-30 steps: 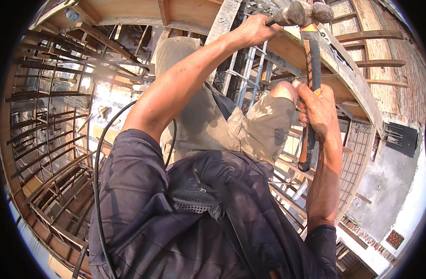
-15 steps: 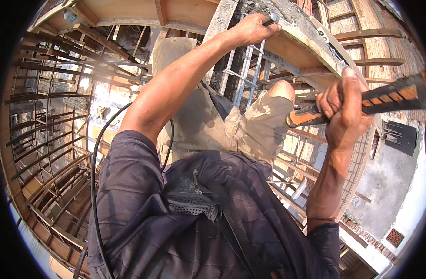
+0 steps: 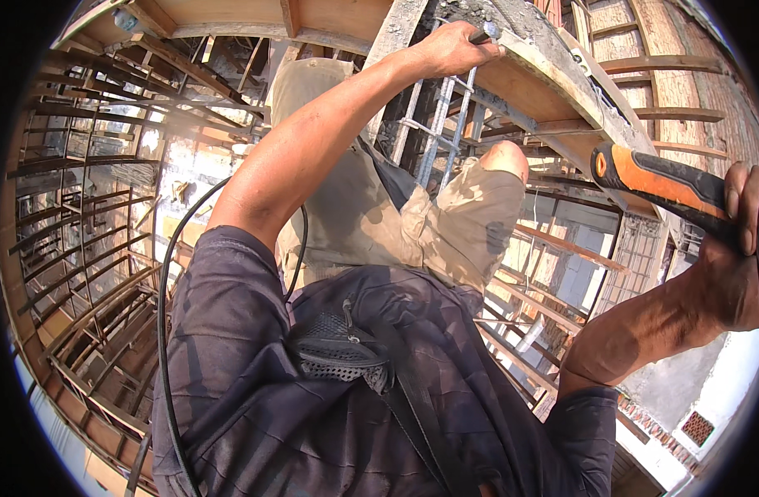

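Observation:
My left hand (image 3: 454,51) is stretched far forward, its fingers closed round a short dark metal chisel (image 3: 482,34) whose blunt, shiny end sticks out past the thumb. It is over the rough concrete edge of a beam, just above steel reinforcing bars (image 3: 436,124). The chisel's other end is hidden below the hand. At the far right, my right hand (image 3: 746,211) is wrapped round the black and orange handle (image 3: 665,180) of a hammer. The handle's butt points left, and the hammer's head cannot be made out at the dark rim.
Wooden formwork (image 3: 529,91) runs beside the concrete at the front right. Below, a lattice of timber props (image 3: 81,199) spreads on the left, with more timbers (image 3: 537,298) on the right. A black cable (image 3: 165,331) hangs along my left side. My bent knee (image 3: 505,157) is near the bars.
My right hand has swung out to the right, away from the beam, with the hammer. My left hand and the chisel have stayed almost in place.

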`<action>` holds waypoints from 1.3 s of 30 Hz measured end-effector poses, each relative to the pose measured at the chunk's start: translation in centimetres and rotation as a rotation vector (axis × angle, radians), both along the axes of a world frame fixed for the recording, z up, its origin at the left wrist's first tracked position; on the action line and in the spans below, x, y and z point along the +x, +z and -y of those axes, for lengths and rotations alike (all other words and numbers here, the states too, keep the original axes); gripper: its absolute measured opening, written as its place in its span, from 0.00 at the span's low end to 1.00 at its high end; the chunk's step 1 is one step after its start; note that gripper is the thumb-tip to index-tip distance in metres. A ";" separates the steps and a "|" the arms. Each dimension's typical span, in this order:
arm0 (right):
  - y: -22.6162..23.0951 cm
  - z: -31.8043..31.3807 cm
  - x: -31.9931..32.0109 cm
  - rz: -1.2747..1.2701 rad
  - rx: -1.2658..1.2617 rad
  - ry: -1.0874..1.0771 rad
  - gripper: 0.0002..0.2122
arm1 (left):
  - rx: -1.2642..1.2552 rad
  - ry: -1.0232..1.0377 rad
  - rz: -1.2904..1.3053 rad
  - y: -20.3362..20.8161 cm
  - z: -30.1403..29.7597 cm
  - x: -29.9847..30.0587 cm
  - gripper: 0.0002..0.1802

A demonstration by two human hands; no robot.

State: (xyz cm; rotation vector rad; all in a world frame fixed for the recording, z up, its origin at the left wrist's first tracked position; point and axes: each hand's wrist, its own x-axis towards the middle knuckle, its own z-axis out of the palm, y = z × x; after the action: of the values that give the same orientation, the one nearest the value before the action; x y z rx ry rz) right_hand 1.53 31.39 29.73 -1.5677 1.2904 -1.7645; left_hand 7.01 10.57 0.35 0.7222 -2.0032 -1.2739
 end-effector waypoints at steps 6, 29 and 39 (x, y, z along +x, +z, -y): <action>-15.7 -3.1 -0.2 0.218 1.142 -0.151 0.05 | -0.019 -0.101 -0.038 -1.3 1.6 1.3 0.27; -9.3 -2.7 3.7 -0.012 1.018 -0.254 0.09 | 0.075 -0.059 0.012 -2.8 1.8 2.1 0.23; -9.9 0.6 2.1 0.043 0.306 -0.242 0.13 | 0.094 -0.043 0.042 -0.5 0.6 2.6 0.25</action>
State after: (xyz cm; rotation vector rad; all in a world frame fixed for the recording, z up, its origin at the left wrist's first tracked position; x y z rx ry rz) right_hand 3.68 30.76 19.85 -1.2410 1.6963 -1.6291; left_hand 9.62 9.96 -0.16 0.7589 -2.0130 -1.3966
